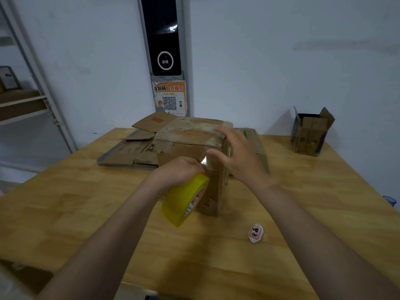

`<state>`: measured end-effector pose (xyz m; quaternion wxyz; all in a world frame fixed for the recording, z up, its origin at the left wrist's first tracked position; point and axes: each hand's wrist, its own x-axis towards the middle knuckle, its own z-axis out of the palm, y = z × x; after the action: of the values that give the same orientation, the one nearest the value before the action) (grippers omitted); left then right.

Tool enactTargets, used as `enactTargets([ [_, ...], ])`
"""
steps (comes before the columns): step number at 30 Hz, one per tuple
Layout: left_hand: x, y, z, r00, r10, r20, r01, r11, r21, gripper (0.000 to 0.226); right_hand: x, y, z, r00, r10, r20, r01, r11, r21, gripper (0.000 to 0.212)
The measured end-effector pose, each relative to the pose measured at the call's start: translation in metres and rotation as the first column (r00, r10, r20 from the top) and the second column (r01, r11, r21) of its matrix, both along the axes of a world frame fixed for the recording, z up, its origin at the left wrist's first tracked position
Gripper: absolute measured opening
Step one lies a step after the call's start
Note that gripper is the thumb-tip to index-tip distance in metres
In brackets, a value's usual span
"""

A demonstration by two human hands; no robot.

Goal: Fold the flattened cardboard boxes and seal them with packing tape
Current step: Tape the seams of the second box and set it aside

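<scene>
Left hand grips tape roll, fingers half hidden; right hand blurred

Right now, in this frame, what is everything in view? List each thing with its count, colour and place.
folded cardboard box: 1, brown, middle of the table
packing tape roll: 1, yellow, at the box's near face
flattened cardboard boxes: a stack, count unclear, brown, behind the box to its left
small open box: 1, brown with dark print, far right of the table
oval tag: 1, white with red and black characters, on the table near the right forearm
wooden table: 1, light wood, under all of these
QR-code poster: 1, orange, on the wall behind
black screen panel: 1, black, above the poster
shelf unit: 1, pale frame, far left
left hand: grips the tape roll
right hand: fingers spread on the box's top right corner
</scene>
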<state>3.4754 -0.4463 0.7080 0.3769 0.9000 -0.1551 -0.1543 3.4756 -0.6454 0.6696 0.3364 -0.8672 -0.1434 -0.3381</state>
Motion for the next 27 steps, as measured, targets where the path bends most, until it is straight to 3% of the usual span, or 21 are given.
enactTargets([
  [4,0.0,-0.003,-0.003,0.999,0.017,0.03,-0.017,1.0,0.002,0.023,-0.028,-0.026,-0.005,0.985,-0.134,0.108,0.14,0.989,-0.049,0.017],
  [5,-0.002,-0.002,-0.002,0.999,0.022,0.027,-0.022,1.0,-0.002,0.023,-0.037,-0.035,-0.01,0.993,-0.115,0.039,0.118,0.989,-0.092,0.011],
  [7,-0.004,-0.002,-0.002,0.999,0.035,0.019,-0.035,0.999,-0.016,0.022,-0.054,-0.051,-0.02,0.961,-0.042,-0.272,-0.017,0.977,-0.212,0.018],
  [9,-0.005,-0.002,-0.003,0.998,0.054,0.022,-0.053,0.998,-0.025,0.02,-0.069,-0.062,-0.035,0.806,-0.065,-0.589,-0.194,0.91,-0.366,0.025],
  [12,-0.004,-0.002,-0.006,0.998,0.065,0.011,-0.064,0.996,-0.055,0.026,-0.085,-0.069,-0.062,0.622,-0.164,-0.766,-0.337,0.827,-0.45,0.035],
  [15,-0.004,-0.001,-0.006,0.997,0.08,-0.022,-0.082,0.993,-0.086,0.027,-0.097,-0.065,-0.086,0.653,-0.115,-0.749,-0.375,0.81,-0.451,0.024],
  [18,-0.009,0.0,-0.004,0.994,0.092,-0.061,-0.098,0.989,-0.112,0.027,-0.096,-0.061,-0.109,0.727,-0.174,-0.665,-0.253,0.832,-0.494,0.021],
  [20,-0.007,0.0,-0.004,0.996,0.088,-0.032,-0.09,0.993,-0.07,0.028,-0.091,-0.059,-0.118,0.72,-0.214,-0.66,-0.184,0.858,-0.479,0.022],
  [23,-0.006,0.001,-0.005,0.995,0.104,0.005,-0.104,0.993,-0.052,0.028,-0.088,-0.058,-0.115,0.731,-0.108,-0.673,-0.153,0.936,-0.317,0.038],
  [27,-0.007,0.004,-0.001,0.991,0.11,-0.079,-0.119,0.987,-0.108,0.021,-0.085,-0.053,-0.087,0.865,0.081,-0.495,-0.16,0.98,-0.119,0.019],
])
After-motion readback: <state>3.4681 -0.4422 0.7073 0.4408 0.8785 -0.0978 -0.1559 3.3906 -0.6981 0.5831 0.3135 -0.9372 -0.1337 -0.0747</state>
